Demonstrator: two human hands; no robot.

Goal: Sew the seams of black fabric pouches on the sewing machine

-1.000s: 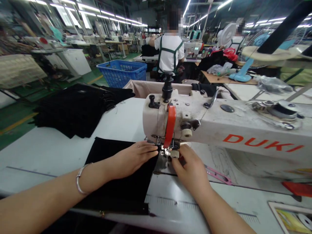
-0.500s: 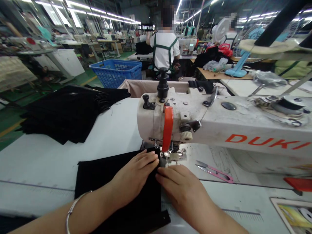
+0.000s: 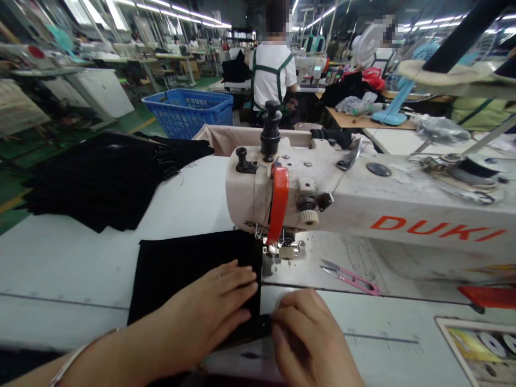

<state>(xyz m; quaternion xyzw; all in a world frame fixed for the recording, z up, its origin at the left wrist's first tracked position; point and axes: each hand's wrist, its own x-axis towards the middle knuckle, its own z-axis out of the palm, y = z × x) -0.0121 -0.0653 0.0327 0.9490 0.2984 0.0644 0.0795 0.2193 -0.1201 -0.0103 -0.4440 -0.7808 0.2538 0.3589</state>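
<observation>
A black fabric piece (image 3: 177,263) lies on the white sewing table, its right edge beside the needle area of the sewing machine (image 3: 278,247). My left hand (image 3: 217,306) rests flat on the fabric with its fingers stretched toward that edge. At the near right corner, a narrow black strip end (image 3: 262,324) sticks out. My right hand (image 3: 310,336) pinches this end between thumb and fingers. Pink thread snips (image 3: 355,280) lie on the machine bed, to the right of the presser foot and apart from both hands.
A stack of black fabric pieces (image 3: 92,183) lies at the table's left. Behind the machine stand a blue plastic basket (image 3: 189,110) and a beige cloth-lined bin (image 3: 226,138). A bobbin tray (image 3: 447,328) sits at the right. A co-worker (image 3: 272,75) is farther back.
The fabric has moved away from me along the machine. My right hand has come back from near the presser foot to the strip end at the near corner. My left hand stays on the fabric.
</observation>
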